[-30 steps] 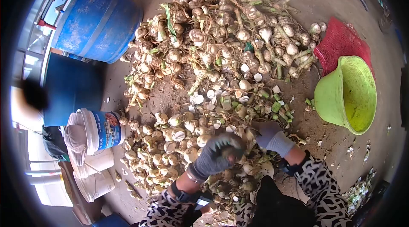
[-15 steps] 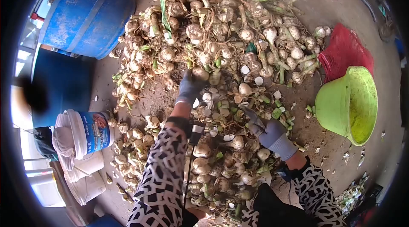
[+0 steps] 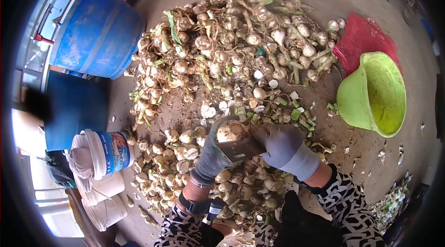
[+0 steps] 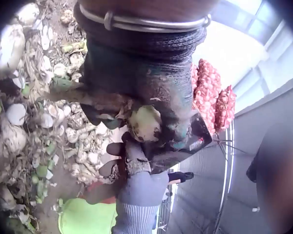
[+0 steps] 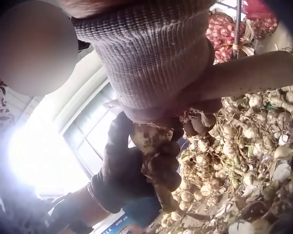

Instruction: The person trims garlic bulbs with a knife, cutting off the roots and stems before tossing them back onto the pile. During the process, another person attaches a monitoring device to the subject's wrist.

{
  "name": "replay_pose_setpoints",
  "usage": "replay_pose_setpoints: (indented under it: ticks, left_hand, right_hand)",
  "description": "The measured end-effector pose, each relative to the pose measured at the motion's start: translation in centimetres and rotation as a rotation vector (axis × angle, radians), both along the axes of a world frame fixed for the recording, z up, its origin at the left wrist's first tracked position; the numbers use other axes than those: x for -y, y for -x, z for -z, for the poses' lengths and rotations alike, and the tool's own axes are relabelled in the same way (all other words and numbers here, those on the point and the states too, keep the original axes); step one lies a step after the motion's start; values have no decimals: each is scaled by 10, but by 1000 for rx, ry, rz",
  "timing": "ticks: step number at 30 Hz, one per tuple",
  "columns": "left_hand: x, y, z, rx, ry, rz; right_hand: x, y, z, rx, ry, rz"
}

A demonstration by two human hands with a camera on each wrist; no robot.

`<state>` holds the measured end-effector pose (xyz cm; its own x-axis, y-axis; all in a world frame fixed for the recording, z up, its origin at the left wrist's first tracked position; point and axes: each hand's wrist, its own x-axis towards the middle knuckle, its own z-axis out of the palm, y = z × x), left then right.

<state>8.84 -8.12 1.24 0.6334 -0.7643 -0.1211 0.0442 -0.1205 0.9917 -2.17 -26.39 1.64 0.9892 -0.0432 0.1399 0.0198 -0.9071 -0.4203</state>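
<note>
In the head view the gloved left hand (image 3: 214,150) grips a garlic bulb (image 3: 232,131), its stem still attached in the left wrist view (image 4: 95,99). The gloved right hand (image 3: 286,148) holds a broad dark blade (image 3: 241,150) against the near side of that bulb. A pale wooden handle (image 5: 254,75) sticks out from the right hand in the right wrist view. The two hands are close together above a heap of trimmed bulbs (image 3: 174,166). The right fingertips are partly hidden.
A pile of stemmed garlic (image 3: 204,43) spreads across the floor beyond the hands. To the right stand a green tub (image 3: 352,103) and a red mesh sack (image 3: 366,43). Blue barrels (image 3: 99,29) and a white bucket (image 3: 99,154) line the left side. Cut stems (image 3: 296,115) lie between the heaps.
The left hand has come back from the far pile with a bulb. The right hand has moved slightly left, and its blade now meets the bulb. The head view has shifted.
</note>
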Motion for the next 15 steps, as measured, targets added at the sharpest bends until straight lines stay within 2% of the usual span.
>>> replay_pose_setpoints:
  ticks: [3,4,6,7,10,11,12,14,15]
  left_hand:
    - [3,9,8,387,-192,-15]
    - [5,15,6,380,-188,-14]
    - [8,26,1,-226,-161,-100]
    - [4,28,20,-54,-117,-91]
    - [4,32,29,-78,-65,-146]
    - [0,36,21,-152,-18,-9]
    - [-1,41,2,-233,30,134]
    - [11,44,-33,121,-164,430]
    - [6,47,-19,-94,-32,252]
  right_hand:
    - [3,7,4,-42,19,-13]
    - [5,8,6,-31,5,-13]
    - [5,9,14,-25,-11,-16]
    - [5,8,22,12,-99,9]
    - [6,-3,63,144,-250,24]
    - [0,-2,85,223,-323,36]
    - [26,-8,113,-601,-89,111]
    - [56,4,143,-458,-88,278]
    - [48,1,136,-446,-80,223]
